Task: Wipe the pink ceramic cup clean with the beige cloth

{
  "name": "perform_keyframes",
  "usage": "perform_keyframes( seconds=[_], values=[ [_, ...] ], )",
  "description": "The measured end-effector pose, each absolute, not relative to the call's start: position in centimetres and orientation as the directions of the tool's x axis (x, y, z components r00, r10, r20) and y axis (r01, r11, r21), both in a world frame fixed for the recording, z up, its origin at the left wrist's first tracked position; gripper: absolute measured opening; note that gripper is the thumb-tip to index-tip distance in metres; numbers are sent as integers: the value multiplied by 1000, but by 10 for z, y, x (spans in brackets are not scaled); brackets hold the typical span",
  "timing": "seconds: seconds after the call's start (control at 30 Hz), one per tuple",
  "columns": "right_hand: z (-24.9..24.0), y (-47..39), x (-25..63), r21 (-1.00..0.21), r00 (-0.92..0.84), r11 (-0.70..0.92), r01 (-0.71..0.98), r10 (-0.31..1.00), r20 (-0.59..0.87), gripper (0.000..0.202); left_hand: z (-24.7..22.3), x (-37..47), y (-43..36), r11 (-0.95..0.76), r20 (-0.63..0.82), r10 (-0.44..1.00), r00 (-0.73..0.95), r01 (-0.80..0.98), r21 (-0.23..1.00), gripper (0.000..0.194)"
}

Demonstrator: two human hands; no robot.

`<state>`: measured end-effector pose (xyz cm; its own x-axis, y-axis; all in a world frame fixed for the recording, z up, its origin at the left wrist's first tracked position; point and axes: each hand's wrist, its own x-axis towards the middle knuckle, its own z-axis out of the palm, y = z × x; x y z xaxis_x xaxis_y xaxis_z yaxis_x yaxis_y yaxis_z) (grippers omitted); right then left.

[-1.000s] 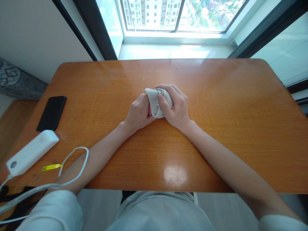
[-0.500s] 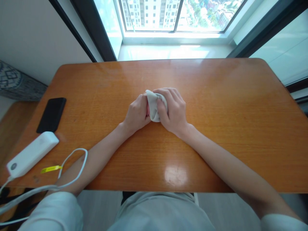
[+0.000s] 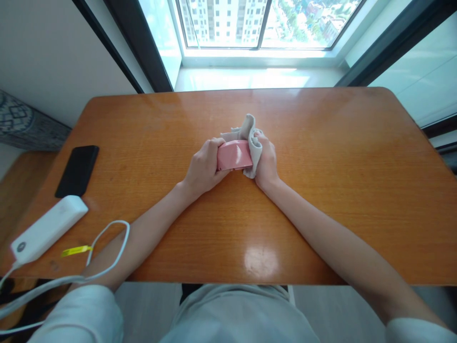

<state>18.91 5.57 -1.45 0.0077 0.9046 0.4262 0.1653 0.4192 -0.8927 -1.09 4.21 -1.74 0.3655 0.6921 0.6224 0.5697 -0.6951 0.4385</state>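
A glossy pink object (image 3: 234, 155), box-like with a curved top edge, is held above the middle of the table; its exact kind I cannot make out. My left hand (image 3: 205, 163) grips its left end, fingers over the top and thumb below. A light grey cloth (image 3: 254, 151) is bunched against the right end of the pink object, and part of it stands up behind. My right hand (image 3: 267, 161) is closed around the cloth, its fingertips partly hidden by the folds.
The wooden table (image 3: 339, 190) runs to a window ledge (image 3: 243, 78). At the left lie a black phone (image 3: 77, 170) and a white power bank-like block (image 3: 49, 229). A white cable (image 3: 123, 243) with a yellow tag (image 3: 76, 251) crosses my left forearm.
My right hand has turned and shifted right with the cloth, which no longer covers the front of the pink object. My left hand stays almost in place.
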Motion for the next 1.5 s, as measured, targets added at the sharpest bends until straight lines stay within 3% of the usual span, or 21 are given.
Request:
perform_keyframes(
  seconds=[0.13, 0.3, 0.5, 0.6, 0.7, 0.83, 0.97, 1.13, 1.23, 1.37, 1.5],
  values=[
    [-12, 48, 183, -942, 162, 334, 28, 929, 334, 51, -20, -13, 43, -694, 601, 706, 374, 532, 485, 57],
    [20, 33, 187, -871, 99, 421, 252, 885, 456, 46, -24, -13, 45, -649, 528, 758, 382, 516, 559, 65],
    [52, 36, 198, -540, -172, 536, 649, 795, 582, 39, -27, -7, 48, -658, 453, 753, 478, 578, 483, 48],
    [55, 32, 195, -399, -271, 561, 726, 765, 584, 33, -23, -7, 46, -644, 438, 765, 473, 588, 490, 44],
    [54, 26, 189, -358, -300, 564, 744, 761, 575, 31, -19, -9, 44, -671, 511, 739, 439, 553, 494, 58],
    [53, 25, 186, -402, -293, 573, 714, 767, 571, 32, -20, -11, 42, -692, 573, 713, 404, 535, 485, 64],
    [53, 33, 194, -566, -226, 560, 605, 802, 552, 38, -20, -8, 44, -660, 568, 741, 359, 545, 517, 53],
    [24, 54, 205, -865, -66, 446, 229, 894, 443, 50, -14, -6, 43, -682, 583, 726, 364, 492, 541, 65],
    [-5, 68, 206, -928, -2, 369, 56, 929, 369, 55, -14, -8, 42, -677, 575, 729, 371, 514, 527, 65],
    [-15, 70, 204, -935, 34, 349, 62, 935, 352, 55, -17, -11, 42, -676, 575, 726, 376, 541, 500, 63],
    [18, 49, 203, -845, -37, 446, 294, 889, 456, 56, -22, -13, 46, -661, 545, 746, 382, 528, 533, 63]
  ],
)
